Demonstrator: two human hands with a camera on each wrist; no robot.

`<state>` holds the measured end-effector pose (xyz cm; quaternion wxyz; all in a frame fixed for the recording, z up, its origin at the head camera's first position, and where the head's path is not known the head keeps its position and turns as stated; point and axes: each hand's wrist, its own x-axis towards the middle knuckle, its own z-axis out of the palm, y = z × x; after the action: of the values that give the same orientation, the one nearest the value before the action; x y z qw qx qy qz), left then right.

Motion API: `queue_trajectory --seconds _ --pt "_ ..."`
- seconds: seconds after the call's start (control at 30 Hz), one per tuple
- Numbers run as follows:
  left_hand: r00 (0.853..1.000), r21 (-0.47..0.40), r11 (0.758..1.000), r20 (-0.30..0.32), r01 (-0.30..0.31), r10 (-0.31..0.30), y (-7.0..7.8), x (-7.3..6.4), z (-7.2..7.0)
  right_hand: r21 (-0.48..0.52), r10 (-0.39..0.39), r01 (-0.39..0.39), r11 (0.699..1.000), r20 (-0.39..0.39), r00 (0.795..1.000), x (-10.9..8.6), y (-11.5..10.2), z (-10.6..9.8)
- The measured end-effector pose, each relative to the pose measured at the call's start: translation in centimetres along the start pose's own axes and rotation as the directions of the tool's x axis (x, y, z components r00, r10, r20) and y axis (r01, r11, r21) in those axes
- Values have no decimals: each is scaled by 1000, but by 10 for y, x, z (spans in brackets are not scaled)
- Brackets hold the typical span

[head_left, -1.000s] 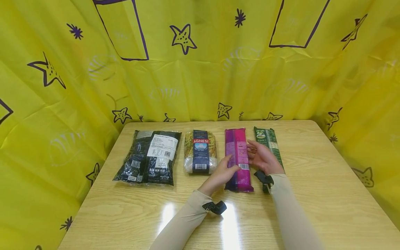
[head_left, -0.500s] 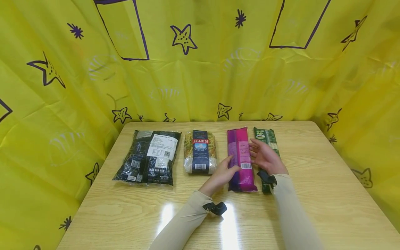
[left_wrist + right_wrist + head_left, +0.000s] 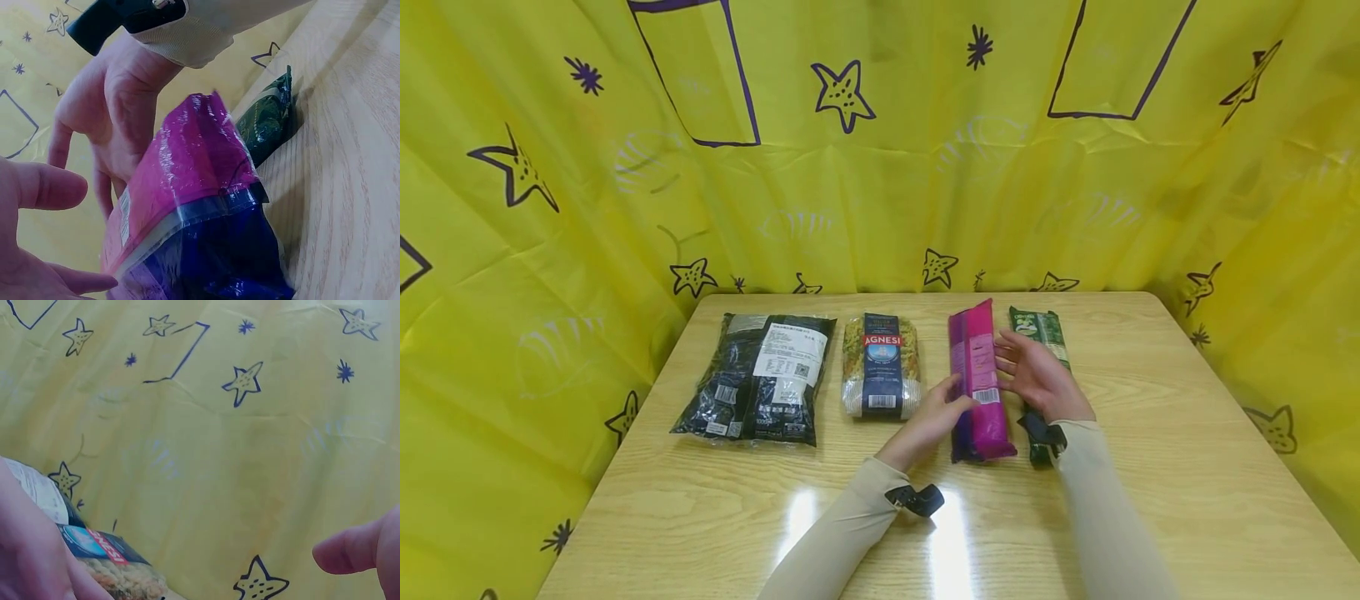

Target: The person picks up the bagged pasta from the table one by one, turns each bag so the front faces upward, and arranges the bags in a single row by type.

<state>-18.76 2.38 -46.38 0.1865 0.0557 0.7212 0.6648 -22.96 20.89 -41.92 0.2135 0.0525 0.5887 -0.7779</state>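
A long pink-and-purple packet (image 3: 976, 383) stands tilted on the table between both hands. My left hand (image 3: 928, 425) is at its left side, thumb spread towards the barcode; in the left wrist view a fingertip meets the packet (image 3: 194, 162) while the thumb (image 3: 53, 187) stands apart. My right hand (image 3: 1037, 375) has its fingers extended along the packet's right edge, partly hidden there. Under and behind the right hand lies a green packet (image 3: 1037, 325). Left of the left hand lies an AGNESI pasta bag (image 3: 882, 362), which also shows in the right wrist view (image 3: 115, 562).
A large black plastic bag (image 3: 756, 379) with white labels lies at the left of the wooden table (image 3: 700, 517). Yellow patterned curtain (image 3: 880, 192) hangs behind and at both sides. Black straps with wrist cameras sit on both sleeves.
The pink packet has shifted slightly right and turned from lying flat to tilted. The right hand has moved a little right with it; the left hand has hardly moved.
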Motion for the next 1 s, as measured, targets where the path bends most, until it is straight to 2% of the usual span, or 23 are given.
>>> queue_trajectory --seconds 0.27,0.47,0.67,1.0 --pt "1000 -51 999 24 -4 6 2 0 0 28 -48 48 998 8 999 -4 -1 11" --pt "1000 -66 998 13 0 1 1 0 -2 36 -74 73 997 45 996 -4 1 18" --pt "1000 -44 999 -2 13 -13 0 -1 -3 28 -87 85 996 55 995 -3 3 22" --pt "1000 18 1000 -18 -3 3 -1 -1 -3 29 -90 88 996 94 991 0 5 24"
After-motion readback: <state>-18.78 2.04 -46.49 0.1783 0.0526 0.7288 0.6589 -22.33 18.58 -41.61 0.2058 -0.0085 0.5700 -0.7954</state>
